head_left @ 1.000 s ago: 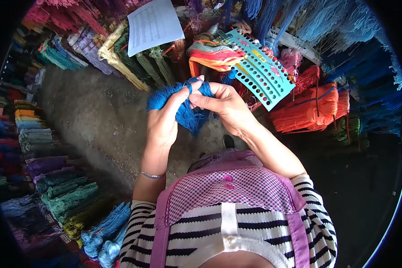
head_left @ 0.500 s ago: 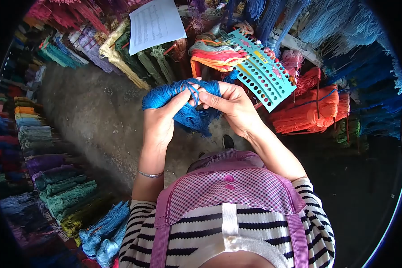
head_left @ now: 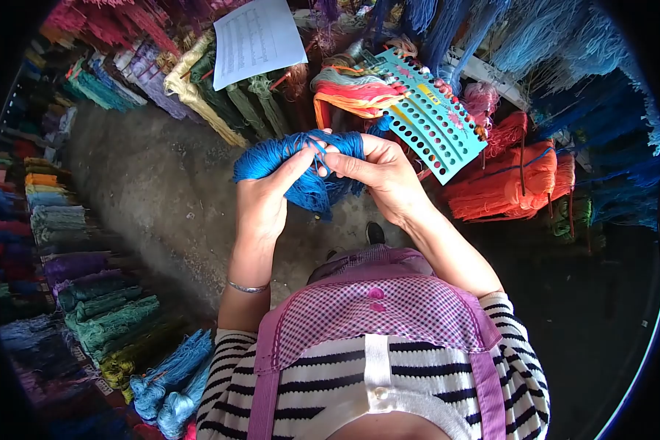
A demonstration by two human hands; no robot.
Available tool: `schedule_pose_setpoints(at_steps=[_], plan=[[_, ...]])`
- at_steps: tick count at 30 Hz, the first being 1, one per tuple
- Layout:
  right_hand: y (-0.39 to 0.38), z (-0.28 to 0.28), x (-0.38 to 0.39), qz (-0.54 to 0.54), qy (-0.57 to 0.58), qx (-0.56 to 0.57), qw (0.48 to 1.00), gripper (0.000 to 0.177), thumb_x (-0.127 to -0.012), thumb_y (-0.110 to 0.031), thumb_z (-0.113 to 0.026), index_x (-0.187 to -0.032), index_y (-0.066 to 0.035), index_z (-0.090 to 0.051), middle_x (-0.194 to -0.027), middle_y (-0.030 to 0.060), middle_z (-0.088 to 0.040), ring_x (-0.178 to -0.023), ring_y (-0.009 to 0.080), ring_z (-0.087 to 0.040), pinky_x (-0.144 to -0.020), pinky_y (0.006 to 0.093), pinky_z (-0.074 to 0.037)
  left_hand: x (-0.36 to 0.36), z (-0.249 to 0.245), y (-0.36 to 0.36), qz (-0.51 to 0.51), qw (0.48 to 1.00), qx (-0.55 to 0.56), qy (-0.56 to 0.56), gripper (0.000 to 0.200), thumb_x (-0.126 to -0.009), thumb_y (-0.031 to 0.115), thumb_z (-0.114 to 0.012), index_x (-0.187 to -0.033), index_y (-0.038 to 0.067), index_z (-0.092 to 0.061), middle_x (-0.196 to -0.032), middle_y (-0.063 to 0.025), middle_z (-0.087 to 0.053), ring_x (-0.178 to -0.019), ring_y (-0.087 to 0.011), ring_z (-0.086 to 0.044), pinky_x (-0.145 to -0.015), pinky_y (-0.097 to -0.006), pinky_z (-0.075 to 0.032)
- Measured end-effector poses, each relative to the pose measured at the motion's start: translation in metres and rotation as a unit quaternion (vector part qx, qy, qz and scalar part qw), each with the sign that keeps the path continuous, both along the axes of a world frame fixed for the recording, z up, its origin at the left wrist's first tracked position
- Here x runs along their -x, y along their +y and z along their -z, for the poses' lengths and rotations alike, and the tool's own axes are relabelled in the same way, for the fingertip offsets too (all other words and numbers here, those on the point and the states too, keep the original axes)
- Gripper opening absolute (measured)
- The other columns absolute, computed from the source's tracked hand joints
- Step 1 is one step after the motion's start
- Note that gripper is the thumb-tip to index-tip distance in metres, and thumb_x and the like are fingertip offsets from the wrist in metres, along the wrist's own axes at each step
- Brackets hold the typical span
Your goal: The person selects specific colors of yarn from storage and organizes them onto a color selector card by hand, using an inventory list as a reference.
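Observation:
A skein of blue thread [head_left: 260, 159] is stretched between my two hands, in front of my body. My left hand [head_left: 275, 187] is closed on the skein's left part, its thumb lying along the strands. From the other side, my right hand [head_left: 381, 172] grips the skein's right end, with thumb and fingers pinching strands near the middle. Both sets of fingertips nearly meet where the strands cross. Loose strands of the same skein hang below the hands. Some fingers are hidden behind the thread.
A turquoise card with holes [head_left: 436, 121] and an orange-pink thread bundle [head_left: 359, 95] lie beyond my right hand. A printed sheet [head_left: 259, 44] rests on hanging skeins. Red skeins [head_left: 502, 180] hang at right; light-blue skeins [head_left: 165, 381] sit lower left. Concrete floor [head_left: 147, 183] shows between.
The fingertips have shifted slightly around the crossing strands. The loose strands below the hands have swung or drawn up a little. Both hands still hold the skein.

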State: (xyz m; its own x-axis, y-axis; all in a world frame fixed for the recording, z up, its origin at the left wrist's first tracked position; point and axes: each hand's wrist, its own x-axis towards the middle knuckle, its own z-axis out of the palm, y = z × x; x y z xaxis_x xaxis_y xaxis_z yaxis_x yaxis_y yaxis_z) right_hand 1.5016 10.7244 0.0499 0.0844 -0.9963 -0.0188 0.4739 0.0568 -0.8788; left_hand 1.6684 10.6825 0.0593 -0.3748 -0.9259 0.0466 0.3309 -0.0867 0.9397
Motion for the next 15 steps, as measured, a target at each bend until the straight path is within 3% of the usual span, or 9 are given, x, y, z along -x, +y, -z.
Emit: schedule_pose_setpoints(at_steps=[7, 15], plan=[[0.0024, -0.0057, -0.0018, 0.014, 0.014, -0.011, 1.000, 0.019, -0.080, -0.005, -0.071, -0.098, -0.001, -0.068, -0.090, 0.0064, -0.069, -0.081, 0.0113, -0.063, -0.078, 0.0253, -0.050, 0.0043, -0.0027, 0.0036, 0.003, 0.999, 0.034, 0.002, 0.017, -0.088, 0.002, -0.057, -0.100, -0.006, -0.065, -0.108, -0.0209, -0.064, -0.101, -0.0242, -0.062, -0.090, -0.0331, -0.048], [0.0040, -0.0014, -0.0005, 0.013, 0.006, 0.018, 1.000, 0.013, -0.086, -0.008, -0.065, -0.096, 0.000, -0.067, -0.087, 0.0070, -0.068, -0.084, 0.0133, -0.063, -0.082, 0.0275, -0.048, 0.0047, -0.0048, 0.0064, 0.002, 1.000, 0.007, -0.007, 0.017, -0.087, 0.001, -0.057, -0.099, -0.005, -0.067, -0.107, -0.0195, -0.065, -0.092, -0.0184, -0.063, -0.081, -0.0292, -0.049]])
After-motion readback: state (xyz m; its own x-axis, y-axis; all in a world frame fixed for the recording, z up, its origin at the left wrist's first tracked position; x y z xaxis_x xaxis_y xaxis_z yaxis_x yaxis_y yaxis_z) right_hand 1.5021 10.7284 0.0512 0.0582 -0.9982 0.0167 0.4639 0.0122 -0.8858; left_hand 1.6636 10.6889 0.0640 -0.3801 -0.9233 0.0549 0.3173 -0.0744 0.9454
